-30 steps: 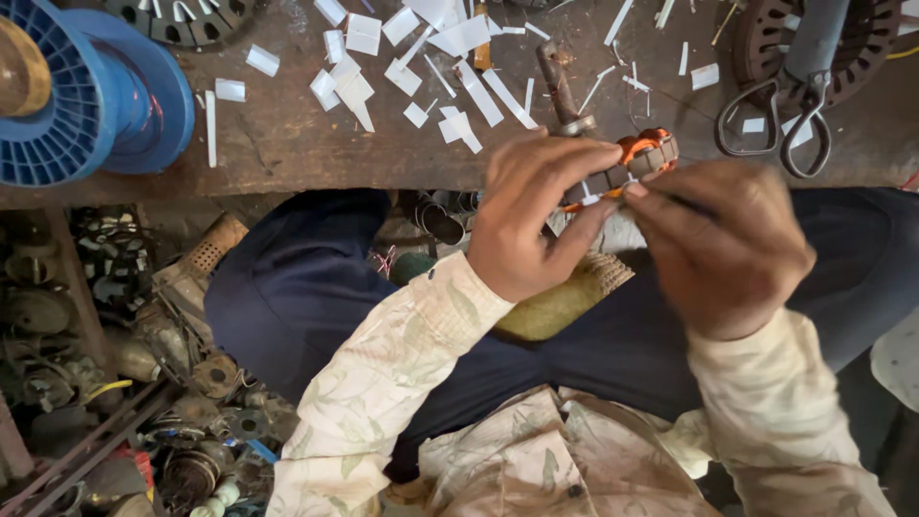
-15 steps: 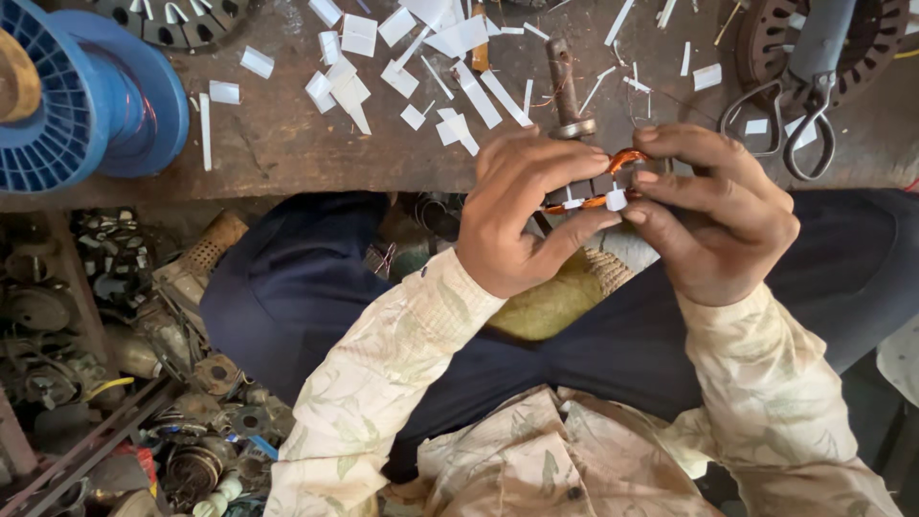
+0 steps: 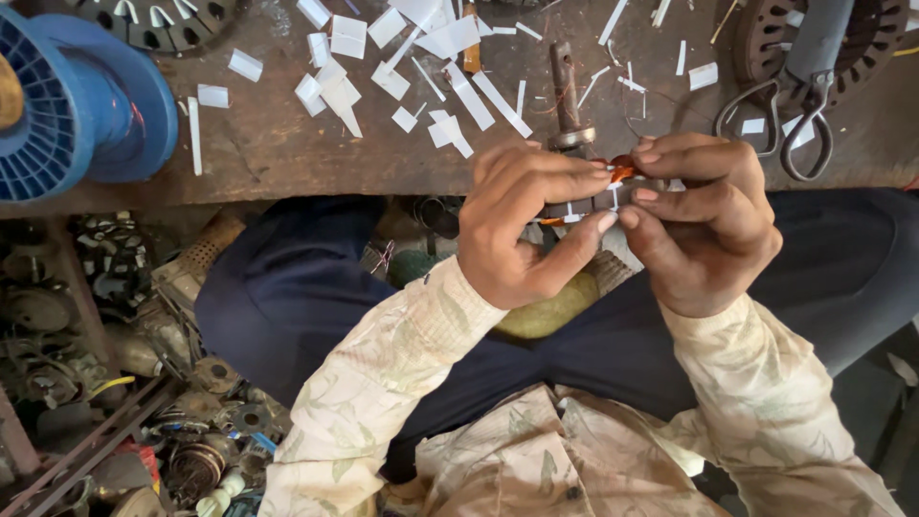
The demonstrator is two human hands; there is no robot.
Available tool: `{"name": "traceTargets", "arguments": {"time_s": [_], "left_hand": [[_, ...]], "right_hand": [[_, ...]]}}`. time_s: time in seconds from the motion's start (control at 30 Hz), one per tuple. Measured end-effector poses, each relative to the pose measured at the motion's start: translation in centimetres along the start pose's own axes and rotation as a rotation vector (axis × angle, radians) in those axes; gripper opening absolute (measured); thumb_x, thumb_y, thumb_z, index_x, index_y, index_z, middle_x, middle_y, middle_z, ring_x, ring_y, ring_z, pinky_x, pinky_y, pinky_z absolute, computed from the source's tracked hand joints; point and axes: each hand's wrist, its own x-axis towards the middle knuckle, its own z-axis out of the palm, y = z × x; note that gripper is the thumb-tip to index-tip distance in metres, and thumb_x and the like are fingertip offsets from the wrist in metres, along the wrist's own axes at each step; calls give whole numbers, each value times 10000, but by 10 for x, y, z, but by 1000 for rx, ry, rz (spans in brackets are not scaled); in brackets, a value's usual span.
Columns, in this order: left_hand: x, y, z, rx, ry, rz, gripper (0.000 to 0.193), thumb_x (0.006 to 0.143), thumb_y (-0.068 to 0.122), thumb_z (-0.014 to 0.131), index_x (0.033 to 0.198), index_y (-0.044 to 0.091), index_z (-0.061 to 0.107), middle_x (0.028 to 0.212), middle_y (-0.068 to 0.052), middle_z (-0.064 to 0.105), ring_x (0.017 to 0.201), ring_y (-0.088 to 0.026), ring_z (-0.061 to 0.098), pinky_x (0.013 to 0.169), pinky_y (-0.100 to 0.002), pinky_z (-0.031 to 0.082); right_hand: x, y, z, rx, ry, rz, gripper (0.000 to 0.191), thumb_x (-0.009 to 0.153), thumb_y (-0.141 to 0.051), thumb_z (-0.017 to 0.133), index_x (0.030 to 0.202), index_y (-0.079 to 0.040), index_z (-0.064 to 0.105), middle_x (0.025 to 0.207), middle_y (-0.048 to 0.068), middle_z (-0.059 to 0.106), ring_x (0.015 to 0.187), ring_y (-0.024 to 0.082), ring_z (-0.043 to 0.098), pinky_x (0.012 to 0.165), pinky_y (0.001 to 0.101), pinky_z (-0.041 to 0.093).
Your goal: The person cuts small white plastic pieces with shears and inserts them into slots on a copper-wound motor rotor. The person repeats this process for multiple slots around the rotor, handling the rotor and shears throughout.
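Left hand (image 3: 522, 225) and right hand (image 3: 704, 225) at frame centre, fingers of both pinched shut on small dark copper-wound metal part (image 3: 598, 196), just below worn wooden tabletop (image 3: 278, 144) littered with white paper strips (image 3: 450, 91)

Blue spool (image 3: 81, 96), white paper scraps (image 3: 345, 36) all over the brown table (image 3: 287, 153), orange-copper wire (image 3: 622, 172), navy trousers (image 3: 287, 297), and cream leaf-print sleeves (image 3: 383, 383).

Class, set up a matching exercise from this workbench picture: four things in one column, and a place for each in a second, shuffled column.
Things:
1. blue wire spool
2. scissors
3. white paper strips
4. small copper-wound part

Places:
A. scattered over the bench's middle
B. between left hand and right hand
C. bench's far left
D. bench's right

Pairs: 1-C, 2-D, 3-A, 4-B
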Motion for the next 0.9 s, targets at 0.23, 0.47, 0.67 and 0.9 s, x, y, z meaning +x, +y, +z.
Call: {"name": "traceTargets", "arguments": {"time_s": [0.23,0.47,0.67,0.9], "left_hand": [[1,1,-9,-56,-91,-41,377,932,211,841,1252,111,667,1236,-29,712,1069,-194,693,1012,-335,470],[0,0,-20,-107,-230,-37,471,927,239,850,1342,139,651,1276,-20,676,1112,-199,667,1004,-345,475],[0,-4,-19,-102,-231,-33,460,928,247,850,1337,159,658,1234,-21,671,1121,-195,670,1013,-331,480],[1,-6,-18,-78,-217,-25,453,928,227,836,1335,151,653,1218,-21,670,1121,-207,671,1030,-349,472]], "right_hand": [[3,6,-5,20,-81,-75,263,833,-112,847,938,6,637,1110,190,636,1128,324,658,1036,480,591],[0,14,-9,-18,-115,-145,300,809,-181,857,923,-18,633,1091,187,660,1091,342,679,1001,506,595],[-1,17,-6,-26,-90,-149,295,817,-161,860,901,-15,618,1094,180,653,1079,357,686,971,495,615],[-8,14,-9,-450,-171,-478,196,906,29,821,1014,18,658,1180,243,651,1154,460,678,1023,585,596]]}}
